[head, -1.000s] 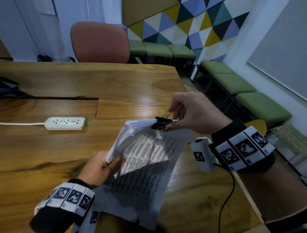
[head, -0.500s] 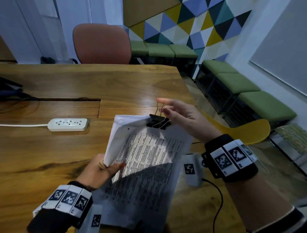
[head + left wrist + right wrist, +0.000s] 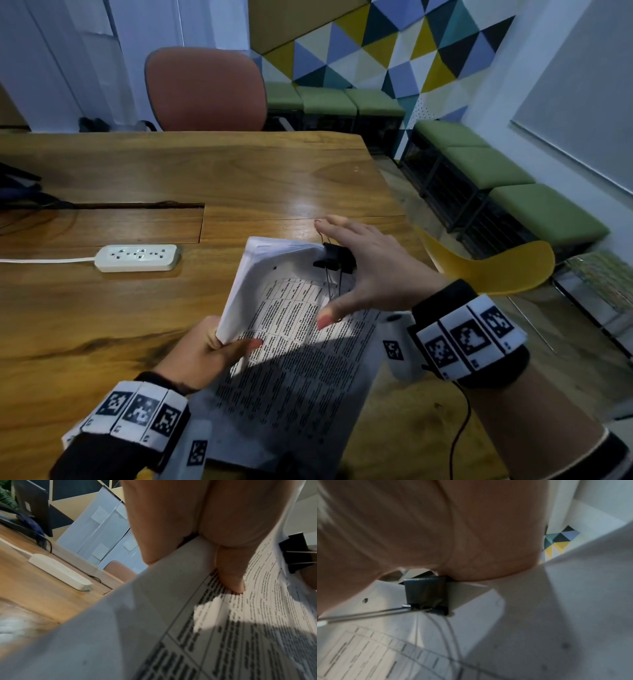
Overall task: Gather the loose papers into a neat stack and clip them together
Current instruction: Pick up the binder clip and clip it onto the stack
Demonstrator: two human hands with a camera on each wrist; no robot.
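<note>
A curled stack of printed papers (image 3: 298, 370) is held up over the wooden table (image 3: 205, 178). My left hand (image 3: 219, 349) grips its left edge, the thumb (image 3: 229, 577) pressed on the printed top page. A black binder clip (image 3: 337, 258) bites the stack's top right corner. One of its wire handles lies folded down on the page and the other sticks up behind it. My right hand (image 3: 366, 274) hovers over the clip with fingers spread straight, palm beside it. In the right wrist view the clip (image 3: 426, 595) sits just under the palm.
A white power strip (image 3: 137, 257) with its cable lies on the table to the left. A dark slot (image 3: 137, 205) runs across the tabletop behind it. An orange chair (image 3: 205, 89) stands at the far edge, and a yellow chair (image 3: 489, 270) and green benches (image 3: 486, 168) on the right.
My right hand has let go of the clip's wire handle and spread its fingers. The clip now stays on the corner with one handle flipped down. The left hand keeps its grip.
</note>
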